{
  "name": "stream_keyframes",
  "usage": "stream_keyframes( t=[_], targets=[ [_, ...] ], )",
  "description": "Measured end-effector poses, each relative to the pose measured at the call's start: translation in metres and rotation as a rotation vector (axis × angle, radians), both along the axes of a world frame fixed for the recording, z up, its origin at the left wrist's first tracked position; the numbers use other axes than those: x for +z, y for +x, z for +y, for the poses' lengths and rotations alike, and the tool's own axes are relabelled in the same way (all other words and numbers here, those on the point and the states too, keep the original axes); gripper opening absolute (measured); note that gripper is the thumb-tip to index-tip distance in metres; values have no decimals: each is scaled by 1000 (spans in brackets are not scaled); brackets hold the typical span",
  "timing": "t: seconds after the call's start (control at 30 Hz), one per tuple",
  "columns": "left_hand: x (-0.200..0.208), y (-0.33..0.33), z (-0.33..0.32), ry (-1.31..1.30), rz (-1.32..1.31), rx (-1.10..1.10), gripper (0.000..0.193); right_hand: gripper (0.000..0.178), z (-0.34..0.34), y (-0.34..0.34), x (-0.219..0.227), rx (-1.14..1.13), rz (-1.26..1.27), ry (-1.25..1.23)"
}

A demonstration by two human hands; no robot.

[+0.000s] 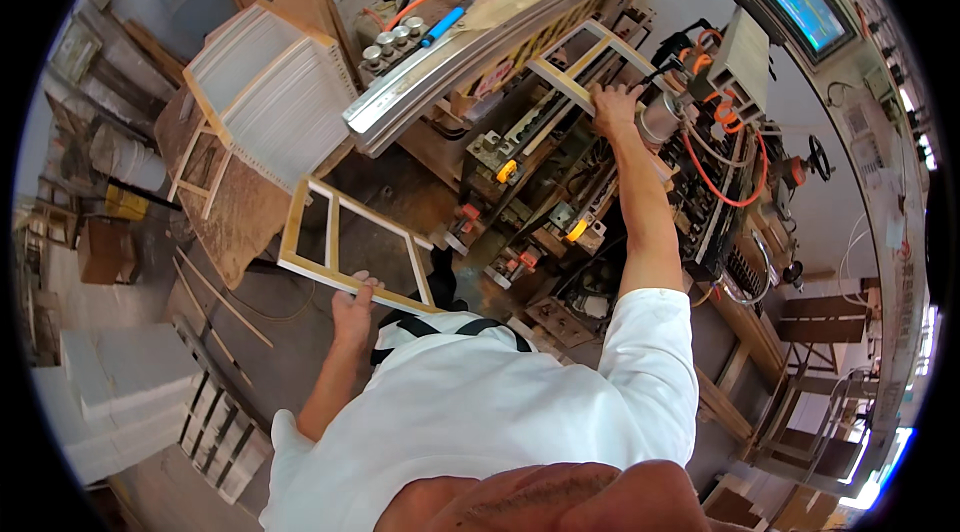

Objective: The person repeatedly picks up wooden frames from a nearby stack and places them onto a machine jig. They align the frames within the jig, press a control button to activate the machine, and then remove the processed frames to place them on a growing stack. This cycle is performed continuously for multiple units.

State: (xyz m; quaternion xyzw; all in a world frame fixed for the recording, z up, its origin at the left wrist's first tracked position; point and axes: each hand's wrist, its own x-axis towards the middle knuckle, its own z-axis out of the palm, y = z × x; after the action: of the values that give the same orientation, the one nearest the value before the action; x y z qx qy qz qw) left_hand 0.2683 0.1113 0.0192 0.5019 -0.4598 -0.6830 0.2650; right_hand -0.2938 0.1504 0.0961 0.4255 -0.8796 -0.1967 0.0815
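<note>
My left hand (353, 312) is closed around the near rail of a rectangular wooden frame (333, 227) with white edges and a crossbar. This frame is tilted in front of my waist at the left. At the upper right, my reaching right hand (617, 110) has its fingers bent over the corner of a second, similar wooden frame (562, 84). That frame lies in a woodworking machine (540, 187) fitted with rails and clamps. Part of its near end is hidden by my hand.
A tall stack of frames (285, 92) stands on a wooden board (235, 232) at the left. A metal beam (430, 82) spans the machine's far side. Orange hoses (740, 197) hang by a metal cylinder (657, 119) beside my right hand. A lit screen (800, 2) is at the upper right.
</note>
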Motion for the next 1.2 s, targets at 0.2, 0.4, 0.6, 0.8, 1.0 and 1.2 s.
stream_keyframes(
  t=[0.2, 0.4, 0.6, 0.8, 1.0, 1.2],
  targets=[
    [50, 50, -14, -190, 45, -35, 37, 51, -3, 0, -5, 36, 24, -44],
    [121, 108, -49, -489, -70, -96, 44, 50, -10, 1, -6, -29, 46, 23],
    [177, 180, -110, -691, -52, 152, 60, 46, -11, -9, -10, -124, 72, 57],
    [198, 214, -237, -674, 343, 193, 63, 68, -33, 51, 30, -222, -15, 53],
    [171, 176, -433, -488, 666, 71, 46, 47, -45, 137, 37, 256, -34, -773],
    [126, 81, -561, -377, 111, 206, 46, 41, -28, 273, 5, 200, -366, -932]
  ],
)
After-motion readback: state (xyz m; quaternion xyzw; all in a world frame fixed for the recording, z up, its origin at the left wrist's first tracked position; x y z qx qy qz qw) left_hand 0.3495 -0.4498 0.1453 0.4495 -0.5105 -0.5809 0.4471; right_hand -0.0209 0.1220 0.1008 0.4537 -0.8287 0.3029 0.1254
